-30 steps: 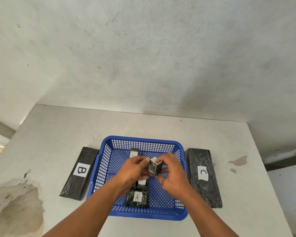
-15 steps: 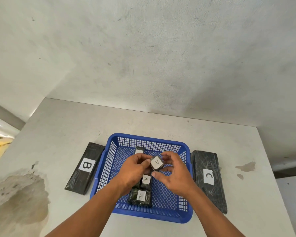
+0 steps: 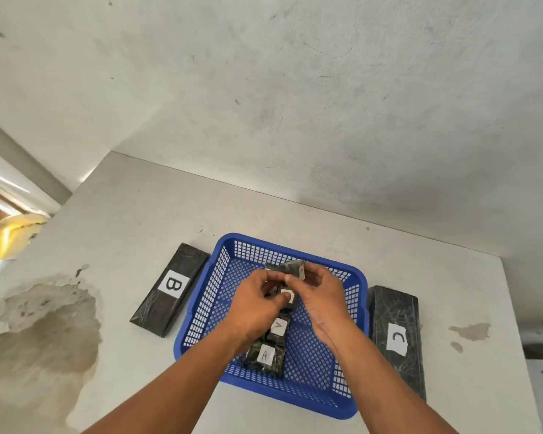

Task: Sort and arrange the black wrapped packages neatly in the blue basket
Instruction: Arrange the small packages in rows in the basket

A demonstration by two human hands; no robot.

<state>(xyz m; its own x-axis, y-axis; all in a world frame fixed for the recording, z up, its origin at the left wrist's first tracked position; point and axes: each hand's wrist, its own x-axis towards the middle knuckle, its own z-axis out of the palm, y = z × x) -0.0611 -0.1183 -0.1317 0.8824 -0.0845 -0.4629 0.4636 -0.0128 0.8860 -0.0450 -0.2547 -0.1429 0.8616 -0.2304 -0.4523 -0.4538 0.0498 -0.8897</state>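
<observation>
The blue basket (image 3: 201,305) sits mid-table. Small black packages labelled A lie in a column inside it: one at the near end (image 3: 264,355), one behind it (image 3: 278,327). My left hand (image 3: 251,308) and my right hand (image 3: 323,299) meet over the basket's middle. Between them is a third small package (image 3: 290,300), white label half hidden, with my left thumb on it. My right fingertips pinch a tilted small package (image 3: 290,266) at the far end. Long black packages B (image 3: 170,289) and C (image 3: 395,339) lie on the table beside the basket, left and right.
The grey table (image 3: 132,214) has a large peeling stain (image 3: 44,324) at the near left and small stains (image 3: 470,332) at the right. A wall stands close behind. A yellow object (image 3: 13,230) lies beyond the left edge.
Both hands have shifted toward the basket's far end. The single small package held up between them is lower now, and a second package is tilted at my right fingertips.
</observation>
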